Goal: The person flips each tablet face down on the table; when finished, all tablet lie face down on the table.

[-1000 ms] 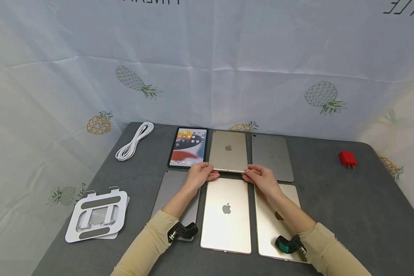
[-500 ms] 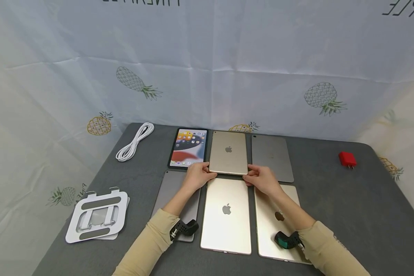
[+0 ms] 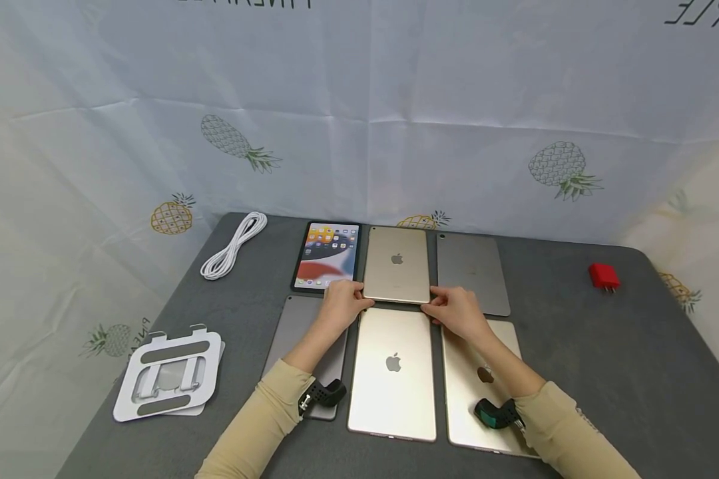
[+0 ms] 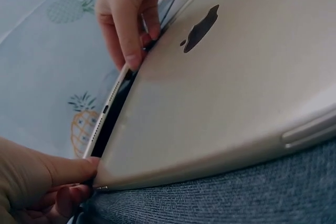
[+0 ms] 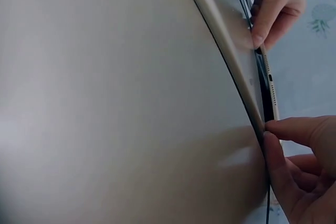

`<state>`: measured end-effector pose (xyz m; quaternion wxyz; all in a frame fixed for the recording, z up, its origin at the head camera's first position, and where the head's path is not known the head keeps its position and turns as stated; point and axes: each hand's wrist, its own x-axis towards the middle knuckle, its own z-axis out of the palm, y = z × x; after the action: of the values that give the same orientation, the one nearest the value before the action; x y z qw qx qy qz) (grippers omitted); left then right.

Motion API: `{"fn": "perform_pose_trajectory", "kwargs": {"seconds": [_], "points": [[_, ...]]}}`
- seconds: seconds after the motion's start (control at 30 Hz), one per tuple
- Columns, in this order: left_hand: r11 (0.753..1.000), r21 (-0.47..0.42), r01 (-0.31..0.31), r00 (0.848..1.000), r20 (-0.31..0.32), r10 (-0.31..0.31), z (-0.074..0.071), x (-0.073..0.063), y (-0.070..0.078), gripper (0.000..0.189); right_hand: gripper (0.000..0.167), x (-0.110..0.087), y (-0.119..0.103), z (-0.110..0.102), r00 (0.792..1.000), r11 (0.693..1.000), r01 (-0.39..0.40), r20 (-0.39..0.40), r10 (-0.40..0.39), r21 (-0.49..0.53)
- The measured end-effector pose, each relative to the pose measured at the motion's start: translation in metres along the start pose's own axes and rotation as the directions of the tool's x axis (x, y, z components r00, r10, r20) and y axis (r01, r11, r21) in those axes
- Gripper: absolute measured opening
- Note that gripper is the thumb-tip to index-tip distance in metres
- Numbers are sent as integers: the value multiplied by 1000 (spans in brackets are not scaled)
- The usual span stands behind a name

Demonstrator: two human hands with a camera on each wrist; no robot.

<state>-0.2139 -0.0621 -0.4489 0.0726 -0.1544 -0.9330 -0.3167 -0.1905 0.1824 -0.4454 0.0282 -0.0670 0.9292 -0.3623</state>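
A gold tablet [image 3: 397,266] lies back side up in the middle of the far row. My left hand [image 3: 341,306] pinches its near left corner, thumb along the edge. At the near right corner my right hand [image 3: 455,311] pinches the same tablet. The left wrist view shows its port edge [image 4: 105,109] between the two hands, with a dark gap beside it. Just below the hands lies a larger pale gold tablet [image 3: 393,399], back up. The right forearm passes over another gold tablet [image 3: 464,399]; the left one over a grey tablet [image 3: 299,326].
A tablet with a lit screen [image 3: 327,256] lies far left of the middle tablet, a grey tablet [image 3: 472,273] to its right. A white cable [image 3: 234,246] and white stand [image 3: 168,372] are at left. A red charger [image 3: 603,275] sits far right. A curtain [image 3: 371,159] hangs behind.
The gold tablet's near edge has shifted slightly toward me. My fingers, earlier stretched out beneath its near corners, are now drawn in at them. The other things have stayed put.
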Motion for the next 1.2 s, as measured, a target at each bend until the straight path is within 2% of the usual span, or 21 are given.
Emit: {"fn": "perform_pose_trajectory", "kwargs": {"seconds": [0.2,0.37,0.6,0.8,0.93,1.07,1.2], "points": [[998,50,-22,1000,10,21,-2,0,-1,33,48,0,-1,0,1000,999,19,-1,-19,-41],[997,62,-41,998,46,38,-4,1,-2,34,45,1,-3,-1,999,996,39,-1,-39,-81],[996,56,-74,995,66,70,-5,4,-1,42,46,0,-6,-1,997,991,72,23,-70,-111],[997,41,-65,995,76,61,-4,4,-2,45,46,0,-6,0,997,988,81,29,-78,-131],[998,20,-62,996,70,60,-3,2,-3,35,46,1,-6,0,995,985,95,22,-93,-140],[998,-33,-53,998,27,54,-2,-1,-6,7,41,1,-7,1,991,981,126,-14,-130,-148],[990,-142,-20,1000,-7,19,-1,-3,-11,26,38,3,-8,4,982,977,165,-75,-176,-135]]}}
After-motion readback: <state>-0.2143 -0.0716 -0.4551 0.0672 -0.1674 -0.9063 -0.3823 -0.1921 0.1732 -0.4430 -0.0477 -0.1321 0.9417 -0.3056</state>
